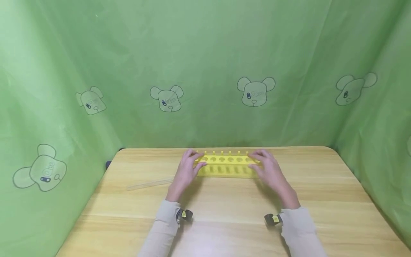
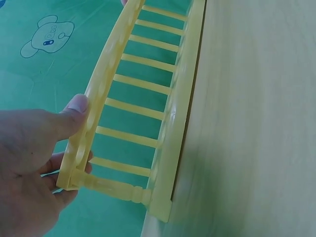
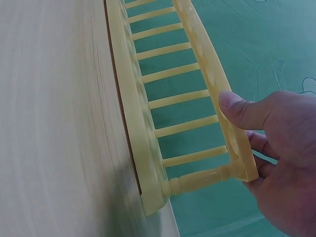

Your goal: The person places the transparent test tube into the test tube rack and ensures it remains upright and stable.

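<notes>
A long yellow test tube rack [image 1: 226,170] stands near the far edge of the wooden table. Round holes run along its top bar, a row of thin pegs stands behind, and turned posts join top and base at the ends. My left hand [image 1: 187,167] grips the left end of the top bar, thumb in front and fingers behind. At the opposite end my right hand [image 1: 268,167] holds the bar the same way. Both wrist views show the thumbs on the rack's upper bar [image 2: 98,94], with the base [image 3: 129,118] close to the tabletop.
Left of the rack, a thin clear rod or tube [image 1: 149,184] lies on the wooden table [image 1: 224,221], partly behind my left wrist. Green curtains [image 1: 208,46] with bear-head drawings hang behind and on both sides. Each wrist carries a small dark camera.
</notes>
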Demonstrator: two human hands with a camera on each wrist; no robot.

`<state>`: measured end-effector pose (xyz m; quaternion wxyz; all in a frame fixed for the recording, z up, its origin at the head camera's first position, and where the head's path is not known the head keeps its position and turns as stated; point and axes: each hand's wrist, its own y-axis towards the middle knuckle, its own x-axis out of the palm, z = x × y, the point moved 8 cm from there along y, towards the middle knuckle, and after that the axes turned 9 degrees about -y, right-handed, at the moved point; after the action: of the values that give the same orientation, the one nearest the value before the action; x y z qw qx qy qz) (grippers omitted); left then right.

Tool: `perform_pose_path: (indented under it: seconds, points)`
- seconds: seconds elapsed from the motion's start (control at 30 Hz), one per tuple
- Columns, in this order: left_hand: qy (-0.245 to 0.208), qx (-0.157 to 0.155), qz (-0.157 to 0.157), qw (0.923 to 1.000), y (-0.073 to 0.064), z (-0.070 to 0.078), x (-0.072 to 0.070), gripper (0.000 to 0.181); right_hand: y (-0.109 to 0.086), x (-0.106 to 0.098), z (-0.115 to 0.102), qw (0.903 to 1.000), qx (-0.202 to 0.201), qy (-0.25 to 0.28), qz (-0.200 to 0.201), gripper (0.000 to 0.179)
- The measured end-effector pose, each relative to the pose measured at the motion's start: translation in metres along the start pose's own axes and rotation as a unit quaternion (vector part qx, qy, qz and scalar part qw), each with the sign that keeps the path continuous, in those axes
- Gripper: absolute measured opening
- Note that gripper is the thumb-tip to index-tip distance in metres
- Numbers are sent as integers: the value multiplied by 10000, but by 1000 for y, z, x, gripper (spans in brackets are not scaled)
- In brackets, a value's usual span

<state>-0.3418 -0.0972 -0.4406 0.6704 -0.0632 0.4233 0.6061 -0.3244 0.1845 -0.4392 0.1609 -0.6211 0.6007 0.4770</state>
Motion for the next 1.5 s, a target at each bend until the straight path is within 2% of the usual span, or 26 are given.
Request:
perform_pose_path:
  seconds: [0.3,0.4,0.57,0.8,1.23,1.4,1.5]
  points:
    - [102,-49,-296,9995,0,-1,-1,46,-1,-2,-3,9998,-82,14,172,42]
    - [156,-117,-288,9994,-2,-3,-1,52,-1,-1,-2,9999,-36,14,122,42]
    - [105,-32,-230,9997,-8,-4,-2,66,-1,0,0,10000,3,-3,68,42]
    - [132,60,-54,9999,-16,-4,-13,67,-2,0,1,9999,-14,-21,101,42]
    - [-26,-818,-387,9959,-27,-24,-42,66,-3,1,1,10000,26,-2,49,42]
    - [-12,-977,-476,9941,-28,-31,-50,64,-3,1,2,10000,8,5,49,41]
    - [-47,-961,-506,9941,-30,-35,-54,63,-4,1,2,10000,-3,14,44,41]
